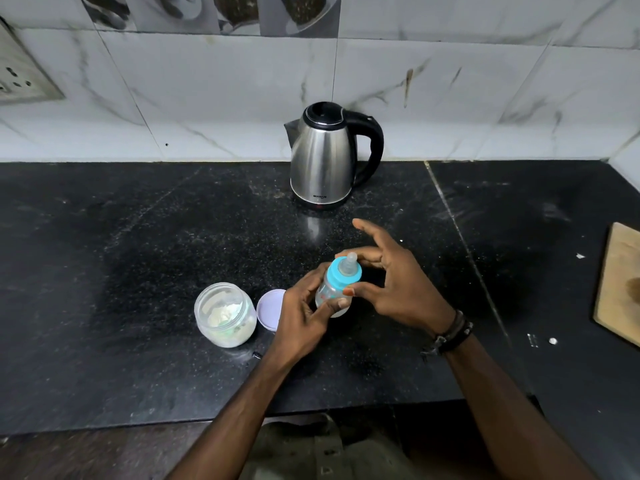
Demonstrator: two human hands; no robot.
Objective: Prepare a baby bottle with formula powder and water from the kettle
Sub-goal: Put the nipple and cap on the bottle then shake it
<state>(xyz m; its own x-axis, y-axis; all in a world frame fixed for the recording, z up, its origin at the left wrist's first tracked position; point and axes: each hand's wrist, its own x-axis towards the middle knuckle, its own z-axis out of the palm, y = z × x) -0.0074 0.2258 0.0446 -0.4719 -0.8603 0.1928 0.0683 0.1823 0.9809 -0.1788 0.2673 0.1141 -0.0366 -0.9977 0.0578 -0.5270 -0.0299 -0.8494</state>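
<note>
1. Forearms [242, 410] are reaching in from the bottom edge and meeting at the centre over the black table [138, 237].
2. Left hand [304, 313] is gripping the clear body of the baby bottle [327, 289], which is tilting toward the upper right.
3. Right hand [391, 282] is pinching the bottle's teal collar [334, 277] between thumb and fingers, with the index finger sticking out.
4. Left of centre, an open formula jar [223, 313] is sitting beside its lavender lid [268, 308].
5. Upper centre, a steel kettle [325, 157] is standing by the wall.

One kettle [323, 161], one baby bottle [343, 275], one powder jar [221, 337], one lid [270, 308], one board [620, 289], one left hand [301, 317], one right hand [398, 285].
</note>
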